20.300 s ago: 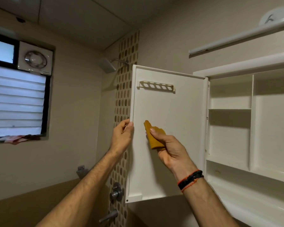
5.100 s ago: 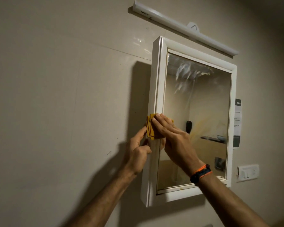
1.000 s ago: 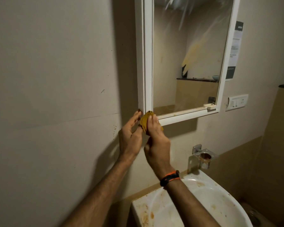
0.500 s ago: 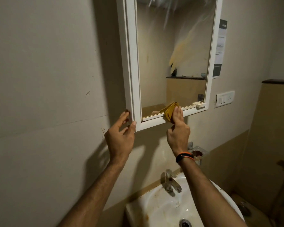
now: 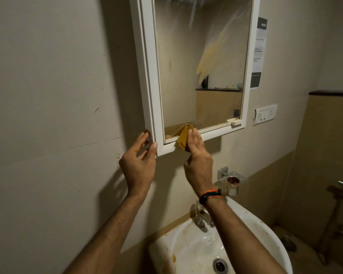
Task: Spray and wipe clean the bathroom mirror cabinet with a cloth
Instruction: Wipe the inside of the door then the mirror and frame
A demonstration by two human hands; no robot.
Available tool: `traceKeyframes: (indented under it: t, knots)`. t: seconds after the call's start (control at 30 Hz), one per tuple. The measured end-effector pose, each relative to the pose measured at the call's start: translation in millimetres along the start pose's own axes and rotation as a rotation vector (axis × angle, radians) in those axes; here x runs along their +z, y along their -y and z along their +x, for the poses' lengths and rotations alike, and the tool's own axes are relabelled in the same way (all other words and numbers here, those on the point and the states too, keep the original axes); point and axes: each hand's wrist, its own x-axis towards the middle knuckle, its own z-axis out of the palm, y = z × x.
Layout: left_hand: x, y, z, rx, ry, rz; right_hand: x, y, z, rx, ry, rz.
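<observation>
Cabinet [image 5: 150,80] top cut off; cloth [image 5: 183,137] half hidden behind right hand [image 5: 196,155].

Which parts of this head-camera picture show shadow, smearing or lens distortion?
Head view: the left hand casts a soft shadow on the wall; the mirror carries pale and yellowish smears; the cabinet frame leans from wide-angle distortion; the cloth stays fairly sharp.

Bare forearms, no sleeves; the right wrist [image 5: 210,195] wears a black-and-orange braided band.
</observation>
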Motion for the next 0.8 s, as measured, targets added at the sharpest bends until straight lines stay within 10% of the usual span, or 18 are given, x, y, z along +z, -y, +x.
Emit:
traceKeyframes:
  t: [0.23, 0.53, 0.8]
  knots:
    - [-2.5, -5.0, 0.8, -0.005, 0.016, -0.02, -9.5, 0.0, 14.4, 0.198, -0.032, 0.047]
    - [0.9, -4.1, 1.6, 0.027, 0.036, -0.043, 13.6, 43.4, -27.0, -0.107, 0.033, 0.069]
    - [26.3, -19.0, 31.9, 0.14, -0.003, 0.034, -19.0, -42.3, 41.7, 0.262, -0.034, 0.015]
